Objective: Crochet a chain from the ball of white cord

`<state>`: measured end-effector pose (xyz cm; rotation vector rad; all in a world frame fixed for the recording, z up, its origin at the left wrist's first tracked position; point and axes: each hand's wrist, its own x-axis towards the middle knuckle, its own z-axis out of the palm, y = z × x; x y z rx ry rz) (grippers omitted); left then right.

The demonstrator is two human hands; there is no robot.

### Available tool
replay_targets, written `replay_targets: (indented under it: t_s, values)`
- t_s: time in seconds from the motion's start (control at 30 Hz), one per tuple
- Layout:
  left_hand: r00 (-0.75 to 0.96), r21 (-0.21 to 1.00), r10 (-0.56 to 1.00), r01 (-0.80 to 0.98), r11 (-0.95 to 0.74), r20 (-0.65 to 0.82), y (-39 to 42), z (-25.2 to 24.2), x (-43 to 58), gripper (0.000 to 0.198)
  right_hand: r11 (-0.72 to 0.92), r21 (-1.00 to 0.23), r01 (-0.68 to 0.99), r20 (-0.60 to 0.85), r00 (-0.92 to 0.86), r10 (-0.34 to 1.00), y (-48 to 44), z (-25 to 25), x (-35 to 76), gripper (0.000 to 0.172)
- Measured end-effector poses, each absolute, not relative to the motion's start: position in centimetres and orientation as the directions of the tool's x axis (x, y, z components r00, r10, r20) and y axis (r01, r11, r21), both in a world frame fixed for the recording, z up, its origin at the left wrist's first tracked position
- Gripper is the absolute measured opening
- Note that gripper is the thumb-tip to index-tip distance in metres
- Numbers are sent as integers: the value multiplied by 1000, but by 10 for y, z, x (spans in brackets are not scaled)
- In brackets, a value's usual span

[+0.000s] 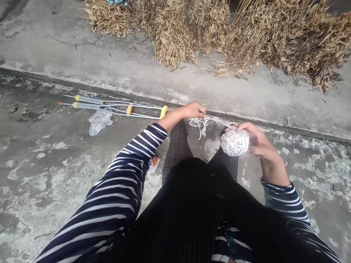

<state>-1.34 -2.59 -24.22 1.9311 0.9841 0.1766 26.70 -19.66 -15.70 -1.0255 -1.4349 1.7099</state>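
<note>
A ball of white yarn (234, 143) rests in my right hand (260, 144), whose thumb and fingers curl round its right side and top. From the ball a length of yarn runs left, drawn straight, to my left hand (194, 110). The fingers of that hand are closed on the strand in a pinch. Below them dangles a loose, crinkled tangle of the same white yarn (202, 126). Both hands are held out in front of my knees, apart from each other.
A pair of crutches (120, 106) with yellow pads lies on the concrete to the left, beside a crumpled clear plastic bag (100, 121). An orange and white item (153, 164) is partly hidden by my left sleeve. Dry stalks and leaves (192, 33) lie along the raised concrete ledge (115, 69).
</note>
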Motion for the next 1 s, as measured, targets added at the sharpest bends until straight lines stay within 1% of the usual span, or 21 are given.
replay_targets:
  t_s: [0.1, 0.13, 0.2, 0.27, 0.33, 0.4, 0.47, 0.53, 0.6, 0.7, 0.77, 0.9, 1.0]
  values:
    - [673, 719, 675, 627, -302, -303, -5, -225, -8, 19, -144, -988, 60, -156, -403, 902, -199, -157, 271, 51]
    - [668, 705, 689, 632, -324, -282, 4, -219, -2, 19, -136, -988, 68, -152, -396, 906, -199, -155, 271, 50]
    - [654, 721, 737, 591, -362, -167, 20, -206, 17, 18, -109, -992, 60, -124, -383, 916, -199, -151, 270, 52]
    - [633, 783, 774, 478, -397, 5, 31, -199, 40, 15, -79, -996, 28, -84, -341, 936, -200, -144, 269, 56]
    - [622, 838, 770, 339, -427, 141, 29, -197, 62, 16, -61, -998, -12, -56, -271, 961, -200, -138, 270, 60]
    - [632, 877, 745, 212, -431, 213, 13, -198, 77, 18, -43, -998, -50, -32, -197, 980, -201, -136, 271, 62]
    - [614, 921, 752, 103, -376, 238, -12, -199, 84, 24, -39, -996, -83, -27, -145, 989, -202, -140, 272, 63]
    - [592, 966, 777, -9, -258, 213, -40, -197, 84, 27, -72, -991, -117, -56, -128, 990, -203, -149, 274, 62]
    - [629, 988, 762, -92, -125, 155, -66, -194, 81, 27, -116, -983, -145, -96, -139, 986, -204, -159, 276, 62]
    - [735, 993, 675, -113, 23, 68, -92, -192, 75, 25, -146, -976, -163, -117, -176, 977, -207, -169, 279, 63]
    - [765, 991, 643, -101, 90, 20, -102, -194, 72, 25, -151, -972, -178, -116, -197, 974, -209, -173, 280, 62]
    - [775, 986, 631, -62, 153, -49, -107, -199, 66, 29, -141, -971, -193, -94, -233, 968, -211, -176, 284, 60]
    - [773, 993, 630, 10, 114, -80, -104, -197, 60, 20, -148, -973, -177, -98, -261, 960, -211, -179, 285, 58]
